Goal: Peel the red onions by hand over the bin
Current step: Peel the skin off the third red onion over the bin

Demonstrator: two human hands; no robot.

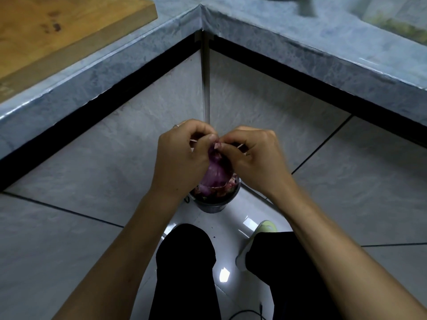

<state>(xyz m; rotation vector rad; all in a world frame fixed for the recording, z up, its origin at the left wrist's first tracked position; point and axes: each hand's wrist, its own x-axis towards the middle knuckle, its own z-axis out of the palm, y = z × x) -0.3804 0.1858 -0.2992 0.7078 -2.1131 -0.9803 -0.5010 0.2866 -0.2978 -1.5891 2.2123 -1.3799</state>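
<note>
Above the small dark round bin (213, 202), your left hand (182, 158) and right hand (254, 158) pinch the purple-red onion's (216, 172) papery, brittle tip; grip near there.

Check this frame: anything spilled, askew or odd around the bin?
Little stands out. Both hands, left and right, hold the red onion over the bin, which already holds peels. One small dark speck lies on the floor before the bin; too small to identify.
</note>
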